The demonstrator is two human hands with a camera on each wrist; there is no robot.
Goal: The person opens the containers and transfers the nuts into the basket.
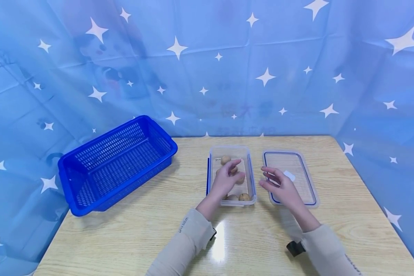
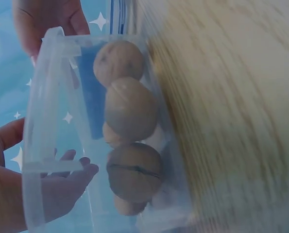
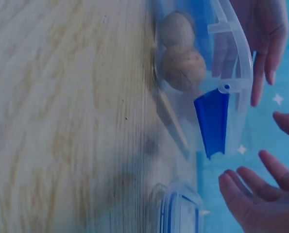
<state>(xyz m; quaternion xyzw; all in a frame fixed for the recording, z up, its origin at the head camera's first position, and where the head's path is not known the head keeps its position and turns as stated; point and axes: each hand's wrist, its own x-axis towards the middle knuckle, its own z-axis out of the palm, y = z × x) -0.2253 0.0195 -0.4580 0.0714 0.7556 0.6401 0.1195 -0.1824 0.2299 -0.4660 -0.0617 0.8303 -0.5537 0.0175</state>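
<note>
A clear plastic box (image 1: 253,188) with blue side clips holds several walnuts (image 1: 244,197), some along its near end and others further in. My left hand (image 1: 224,181) is over the box's open top, its fingers spread and lightly bent with nothing held between them. In the left wrist view, that hand (image 2: 47,189) shows beyond the box wall, apart from the walnuts (image 2: 134,171). To the right of the box hovers my right hand (image 1: 283,188), fingers loosely parted and bare, above the left edge of a clear lid (image 1: 291,161) with a blue seal.
A blue slotted basket (image 1: 124,189) stands at the left of the wooden table (image 1: 151,218), set at an angle. Behind the table hangs a blue curtain (image 1: 207,57) with white stars. A small white label (image 1: 289,175) is on the lid.
</note>
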